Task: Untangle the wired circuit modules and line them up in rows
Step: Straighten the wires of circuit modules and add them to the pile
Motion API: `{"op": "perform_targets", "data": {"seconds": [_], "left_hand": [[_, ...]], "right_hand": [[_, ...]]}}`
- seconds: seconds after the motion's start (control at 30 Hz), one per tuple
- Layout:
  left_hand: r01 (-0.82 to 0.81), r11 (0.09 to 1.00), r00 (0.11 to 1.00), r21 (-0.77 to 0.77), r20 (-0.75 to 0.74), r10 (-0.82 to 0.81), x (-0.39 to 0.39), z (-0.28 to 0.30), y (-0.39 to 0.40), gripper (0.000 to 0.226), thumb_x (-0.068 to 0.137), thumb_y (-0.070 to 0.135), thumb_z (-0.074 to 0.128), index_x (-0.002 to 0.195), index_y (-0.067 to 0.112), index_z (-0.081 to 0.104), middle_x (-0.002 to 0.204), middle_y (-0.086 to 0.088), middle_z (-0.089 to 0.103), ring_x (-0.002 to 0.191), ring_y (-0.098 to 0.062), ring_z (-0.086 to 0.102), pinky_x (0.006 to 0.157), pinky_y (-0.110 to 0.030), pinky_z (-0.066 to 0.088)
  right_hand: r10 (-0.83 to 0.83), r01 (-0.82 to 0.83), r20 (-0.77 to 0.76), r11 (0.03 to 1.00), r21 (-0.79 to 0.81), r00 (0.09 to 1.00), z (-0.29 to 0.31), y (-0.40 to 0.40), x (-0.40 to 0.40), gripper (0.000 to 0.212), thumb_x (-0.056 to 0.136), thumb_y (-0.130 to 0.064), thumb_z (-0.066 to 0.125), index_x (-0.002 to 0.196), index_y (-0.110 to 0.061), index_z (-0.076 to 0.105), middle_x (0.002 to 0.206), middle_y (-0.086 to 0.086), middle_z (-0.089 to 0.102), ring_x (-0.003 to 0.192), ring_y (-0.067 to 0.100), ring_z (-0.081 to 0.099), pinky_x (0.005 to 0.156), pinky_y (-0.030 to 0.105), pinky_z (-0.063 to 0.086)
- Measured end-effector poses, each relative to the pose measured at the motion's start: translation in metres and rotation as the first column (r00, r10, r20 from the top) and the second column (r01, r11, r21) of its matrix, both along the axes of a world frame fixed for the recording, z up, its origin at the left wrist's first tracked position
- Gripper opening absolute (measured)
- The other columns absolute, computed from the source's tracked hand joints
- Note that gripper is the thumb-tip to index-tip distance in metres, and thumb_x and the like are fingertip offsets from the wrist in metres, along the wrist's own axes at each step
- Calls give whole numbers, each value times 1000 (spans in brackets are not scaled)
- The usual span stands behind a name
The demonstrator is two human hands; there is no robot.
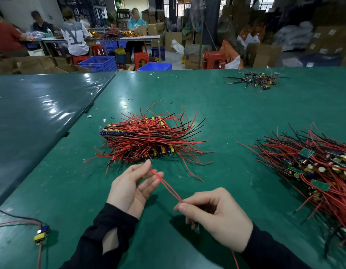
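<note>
Worktop: green mat [216, 105], glossy with overhead glare, joined at a seam to a darker sheet [36, 113].
Floor beyond: blue crates [97, 63], red stools [214, 59], open cardboard boxes [191, 57].
Far table: long white table [141, 37] with seated people [75, 33].
Back right: stacked cartons [327, 38], white sacks [292, 34].
Back wall: barred windows [182, 5], daylight.

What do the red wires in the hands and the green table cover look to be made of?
Red wires: thin leads in smooth, matte plastic-looking insulation; they bend softly between the left hand and right hand. Green table cover: probably a vinyl or rubbery sheet, semi-glossy, with light reflections, scuffs and a visible seam.
</note>
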State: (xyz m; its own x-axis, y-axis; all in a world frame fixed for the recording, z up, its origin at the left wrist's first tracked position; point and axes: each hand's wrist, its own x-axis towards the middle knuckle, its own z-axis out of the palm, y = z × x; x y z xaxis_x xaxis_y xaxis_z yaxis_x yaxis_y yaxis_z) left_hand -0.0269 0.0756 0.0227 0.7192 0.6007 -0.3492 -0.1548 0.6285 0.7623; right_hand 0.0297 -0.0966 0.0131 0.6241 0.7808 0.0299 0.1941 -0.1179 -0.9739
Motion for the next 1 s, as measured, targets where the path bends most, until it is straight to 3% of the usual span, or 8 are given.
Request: {"op": "perform_targets", "data": {"seconds": [0.1,0.37,0.63,0.7,0.77,0.83,0.9,1.0], "left_hand": [[154,988,988,-12,8,-154,0,0,-7,11,66,13,67,72,5,64,59,-7,67,51,-13,67,44,-18,52],[532,833,846,154,-138,-515,-6,-2,-18,25,49,16,75,74,10,78,58,-5,63,49,-9,62,48,-14,50],[683,708,707,182,80,-703,-9,-6,-22,42,44,31,94,75,8,77,53,-7,63,44,-6,57,42,-12,45],[651,720,726,240,80,-683,-8,-6,-23,37,48,31,92,74,8,77,51,-5,62,44,-7,56,41,-13,43],[556,751,803,356,1,-596,-5,-6,-24,27,53,24,88,72,8,76,51,-4,60,43,-9,53,40,-15,41],[441,747,875,498,-55,-481,-2,-7,-25,23,56,25,80,71,7,76,51,-5,59,42,-11,51,39,-17,39],[397,732,895,554,-59,-441,-2,-8,-26,26,59,28,74,73,6,77,51,-6,58,41,-11,49,39,-18,38],[449,730,866,515,-48,-498,-4,-6,-23,18,65,18,77,77,5,77,53,-6,58,43,-12,51,40,-17,39]], "right_hand": [[-29,30,-120,999,11,992,0,0,4,17,85,-13,66,73,-13,77,54,3,62,45,11,53,43,17,38],[61,-44,-415,998,49,908,10,1,12,21,68,-33,71,67,-12,76,50,2,56,40,10,48,40,16,35],[285,-260,-634,956,136,719,11,-4,15,23,80,-26,59,71,-12,74,52,-1,56,41,6,48,44,15,39],[275,-248,-630,960,132,726,13,-4,14,22,81,-26,60,71,-12,74,53,-1,57,41,6,48,43,15,39],[173,-158,-540,985,75,824,12,-2,13,17,79,-25,71,71,-11,75,51,0,56,41,7,47,42,15,36],[27,-30,-279,1000,-6,960,8,-1,12,15,79,-23,70,69,-13,75,49,-1,56,40,7,46,42,15,34],[-27,27,-80,1000,-4,996,5,-1,10,24,85,-16,66,62,-19,73,48,-2,56,41,6,45,44,15,33],[52,-49,-164,999,22,985,9,-1,9,24,85,-24,68,62,-23,74,49,-2,58,40,7,48,42,15,35]]}}
